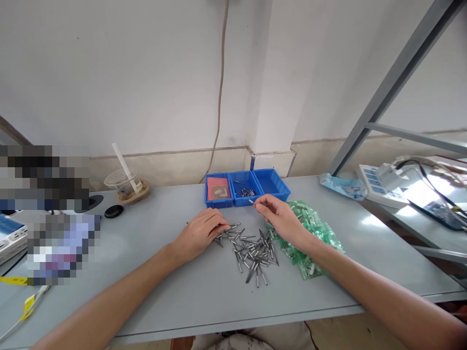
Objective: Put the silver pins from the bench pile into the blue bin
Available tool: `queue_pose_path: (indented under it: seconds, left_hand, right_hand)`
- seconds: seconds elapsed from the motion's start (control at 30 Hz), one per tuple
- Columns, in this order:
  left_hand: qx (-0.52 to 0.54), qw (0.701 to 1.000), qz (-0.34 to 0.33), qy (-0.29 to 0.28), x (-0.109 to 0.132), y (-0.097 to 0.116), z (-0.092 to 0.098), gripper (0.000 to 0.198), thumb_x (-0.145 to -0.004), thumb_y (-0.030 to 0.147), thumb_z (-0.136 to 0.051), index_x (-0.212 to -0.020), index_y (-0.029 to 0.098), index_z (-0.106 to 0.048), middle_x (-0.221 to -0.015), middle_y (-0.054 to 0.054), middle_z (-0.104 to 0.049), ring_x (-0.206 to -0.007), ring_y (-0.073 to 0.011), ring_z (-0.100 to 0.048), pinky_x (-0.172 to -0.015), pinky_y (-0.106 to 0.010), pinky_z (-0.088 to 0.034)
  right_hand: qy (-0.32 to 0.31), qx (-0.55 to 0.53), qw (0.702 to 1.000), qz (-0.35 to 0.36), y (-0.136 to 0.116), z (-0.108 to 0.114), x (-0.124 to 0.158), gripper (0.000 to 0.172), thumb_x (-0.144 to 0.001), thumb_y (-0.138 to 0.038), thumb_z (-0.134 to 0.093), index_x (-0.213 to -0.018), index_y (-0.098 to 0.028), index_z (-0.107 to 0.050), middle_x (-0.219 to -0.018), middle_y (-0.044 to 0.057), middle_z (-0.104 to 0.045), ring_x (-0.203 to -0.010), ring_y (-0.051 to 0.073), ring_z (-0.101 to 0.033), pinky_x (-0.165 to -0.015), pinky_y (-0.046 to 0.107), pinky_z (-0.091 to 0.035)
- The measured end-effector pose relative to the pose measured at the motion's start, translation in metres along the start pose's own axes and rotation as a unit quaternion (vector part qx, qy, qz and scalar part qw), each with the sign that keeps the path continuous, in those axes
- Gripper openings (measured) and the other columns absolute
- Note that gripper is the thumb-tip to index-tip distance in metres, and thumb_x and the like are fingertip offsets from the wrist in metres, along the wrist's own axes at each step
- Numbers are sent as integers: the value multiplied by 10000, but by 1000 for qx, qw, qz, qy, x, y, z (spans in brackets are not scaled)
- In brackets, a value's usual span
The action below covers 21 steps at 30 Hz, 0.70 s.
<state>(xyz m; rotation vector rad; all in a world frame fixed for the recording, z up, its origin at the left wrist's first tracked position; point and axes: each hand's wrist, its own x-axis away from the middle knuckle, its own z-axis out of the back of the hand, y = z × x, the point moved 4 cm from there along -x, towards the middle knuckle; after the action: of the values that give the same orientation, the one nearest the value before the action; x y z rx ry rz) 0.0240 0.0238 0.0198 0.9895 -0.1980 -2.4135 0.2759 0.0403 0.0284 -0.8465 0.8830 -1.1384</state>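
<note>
A loose pile of metal blind rivets, thin pins with thicker shiny sleeves, lies on the grey table. My left hand rests at the pile's left edge, fingers curled together over several rivets; what is in its fingertips is hidden. Between thumb and fingers, my right hand pinches a single rivet just in front of the blue middle bin. Several rivets lie inside that bin. Under and beside my right wrist are green-tinted plastic bags with small metal parts in them.
The left blue bin holds a reddish sheet and a small clear packet; the right blue bin adjoins the middle one. A lidded cup and a black oval object stand left. A blue packet and power strip lie right.
</note>
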Motion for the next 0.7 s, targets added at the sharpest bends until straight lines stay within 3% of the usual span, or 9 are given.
queue_pose_path:
  seconds: [0.3, 0.7]
  left_hand:
    - [-54, 998, 1, 35, -3, 1, 5, 195, -1091, 293, -582, -926, 191, -602, -855, -28, -655, -787, -169, -572, -787, -331, -462]
    - [-125, 992, -12, 9, -4, 5, 7, 356, -1120, 299, -505, -782, 190, -519, -751, -1, -531, -711, -160, -455, -746, -320, -388]
  right_hand:
    - [-1, 7, 1000, -4, -3, 0, 1, 280, -1036, -522, -552, -1028, -258, -645, -781, -2, -529, -639, 161, -457, -546, 300, -356]
    - [1, 6, 1000, 4, 1, 0, -1, 295, -1035, -535, -552, -1053, -260, -658, -800, -3, -542, -672, 172, -462, -582, 307, -367]
